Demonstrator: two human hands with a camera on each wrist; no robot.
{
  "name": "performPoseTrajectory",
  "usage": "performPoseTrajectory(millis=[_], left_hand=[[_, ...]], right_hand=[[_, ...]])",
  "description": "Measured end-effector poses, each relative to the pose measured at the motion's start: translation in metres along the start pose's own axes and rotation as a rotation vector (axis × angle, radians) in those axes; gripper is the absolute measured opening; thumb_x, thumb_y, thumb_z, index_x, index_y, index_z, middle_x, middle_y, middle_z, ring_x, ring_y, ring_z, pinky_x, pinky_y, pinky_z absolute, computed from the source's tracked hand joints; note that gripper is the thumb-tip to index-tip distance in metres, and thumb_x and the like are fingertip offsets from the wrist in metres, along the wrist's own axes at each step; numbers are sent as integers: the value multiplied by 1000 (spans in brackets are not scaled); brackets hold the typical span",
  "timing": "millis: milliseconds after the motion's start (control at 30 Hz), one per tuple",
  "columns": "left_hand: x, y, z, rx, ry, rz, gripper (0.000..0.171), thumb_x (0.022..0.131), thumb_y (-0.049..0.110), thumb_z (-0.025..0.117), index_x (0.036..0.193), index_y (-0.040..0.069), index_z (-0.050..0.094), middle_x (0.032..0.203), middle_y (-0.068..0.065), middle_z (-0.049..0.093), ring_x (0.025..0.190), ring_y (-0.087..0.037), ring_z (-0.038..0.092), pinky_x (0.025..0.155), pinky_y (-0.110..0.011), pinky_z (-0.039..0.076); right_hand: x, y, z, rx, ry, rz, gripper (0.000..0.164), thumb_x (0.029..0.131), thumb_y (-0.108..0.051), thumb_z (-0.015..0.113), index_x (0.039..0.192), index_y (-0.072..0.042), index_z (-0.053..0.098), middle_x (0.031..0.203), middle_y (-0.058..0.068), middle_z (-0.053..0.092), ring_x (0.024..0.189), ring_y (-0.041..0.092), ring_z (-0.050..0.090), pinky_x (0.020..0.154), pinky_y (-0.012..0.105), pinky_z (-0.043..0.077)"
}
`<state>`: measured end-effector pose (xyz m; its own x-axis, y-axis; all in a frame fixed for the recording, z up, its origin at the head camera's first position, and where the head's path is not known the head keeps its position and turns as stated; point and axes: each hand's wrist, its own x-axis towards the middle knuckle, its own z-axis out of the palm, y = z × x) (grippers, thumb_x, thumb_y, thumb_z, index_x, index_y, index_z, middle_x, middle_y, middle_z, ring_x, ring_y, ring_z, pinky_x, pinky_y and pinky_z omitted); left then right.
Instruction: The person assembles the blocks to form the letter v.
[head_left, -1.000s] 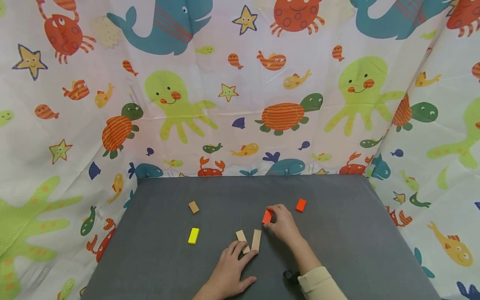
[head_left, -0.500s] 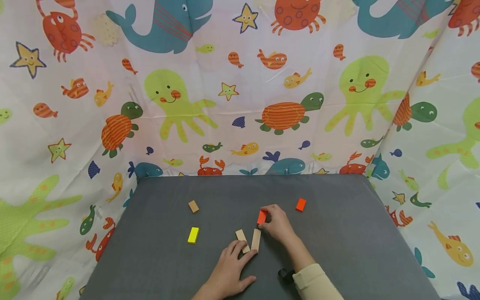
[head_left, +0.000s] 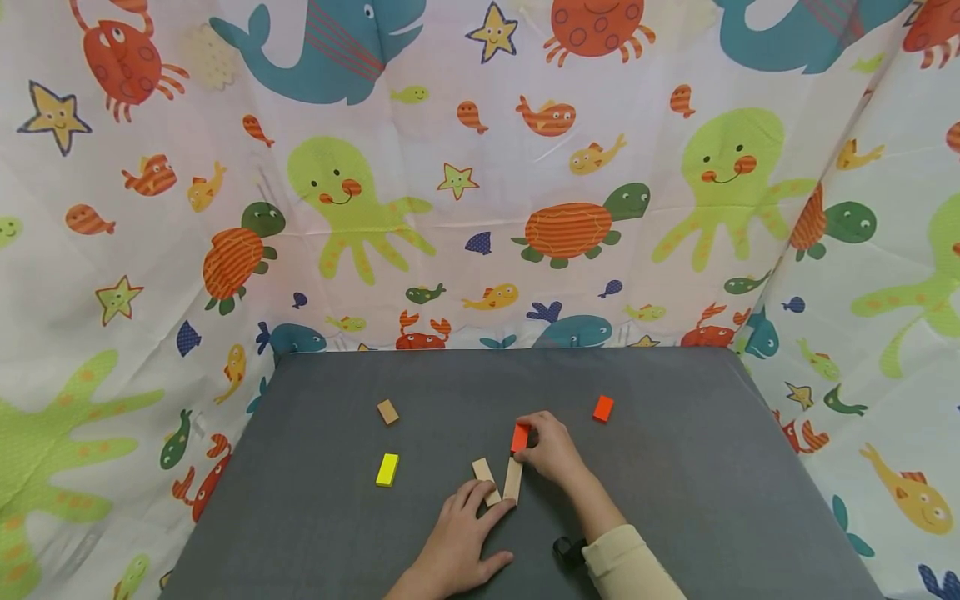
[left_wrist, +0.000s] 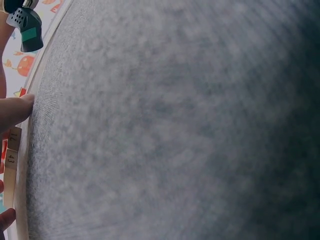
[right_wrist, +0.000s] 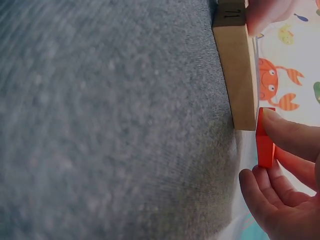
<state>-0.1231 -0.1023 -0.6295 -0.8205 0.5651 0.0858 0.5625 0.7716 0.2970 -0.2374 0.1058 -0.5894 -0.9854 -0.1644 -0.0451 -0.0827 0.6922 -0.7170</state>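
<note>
Two plain wooden blocks stand in a V on the grey table: the left block (head_left: 483,470) slants away from the right block (head_left: 513,480), their near ends close together. My left hand (head_left: 459,537) rests with spread fingers on these near ends, thumb apart on the cloth. Numbers show on the block ends (left_wrist: 11,159) in the left wrist view. Between thumb and fingers, my right hand (head_left: 553,452) pinches a red block (head_left: 520,438) at the far end of the right wooden block. In the right wrist view, the red block (right_wrist: 266,142) is beside that wooden block's end (right_wrist: 240,85).
Another red block (head_left: 603,408) lies farther back to the right. On the left are a yellow block (head_left: 387,470) and a small tan block (head_left: 387,412). A sea-animal curtain (head_left: 480,275) hangs behind the grey table (head_left: 300,500).
My right hand has brought the red block leftward to the far end of the right wooden block. My left hand has stayed on the wooden blocks.
</note>
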Motion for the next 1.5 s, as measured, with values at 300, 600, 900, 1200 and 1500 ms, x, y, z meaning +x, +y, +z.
performPoseTrajectory(millis=[300,600,900,1200,1500], left_hand=[[0,3,-3,4,6,-6,69,91,67,61,151,40,43,151,-1,39,138,-26,37,102,-60,44],[-1,3,-2,-2,18,0,69,90,65,63,150,38,45,151,-3,40,138,-27,37,101,-59,44],[-1,2,-2,-10,-4,-15,69,90,66,62,151,40,43,152,-1,39,139,-26,36,102,-59,44],[0,2,-3,-8,0,-13,68,90,66,63,150,40,44,151,-1,39,139,-26,37,104,-58,43],[-2,2,-3,-5,41,15,68,89,64,65,149,36,47,149,-3,41,136,-26,39,102,-57,44]], right_hand=[[-1,0,1,-19,-16,-15,55,75,-10,90,126,-8,69,128,12,61,102,25,59,86,45,54],[0,1,2,-9,-50,2,55,75,-8,89,126,-8,70,127,12,61,102,25,60,87,46,55],[2,3,3,-26,-67,15,54,74,-11,90,124,-6,71,124,13,62,103,26,61,89,46,55],[2,5,1,-24,-82,-9,54,77,-14,88,127,-6,69,127,13,61,113,32,60,96,50,52],[1,5,-3,-20,-48,-33,56,77,-17,89,128,-9,69,131,12,62,118,33,58,100,53,50]])
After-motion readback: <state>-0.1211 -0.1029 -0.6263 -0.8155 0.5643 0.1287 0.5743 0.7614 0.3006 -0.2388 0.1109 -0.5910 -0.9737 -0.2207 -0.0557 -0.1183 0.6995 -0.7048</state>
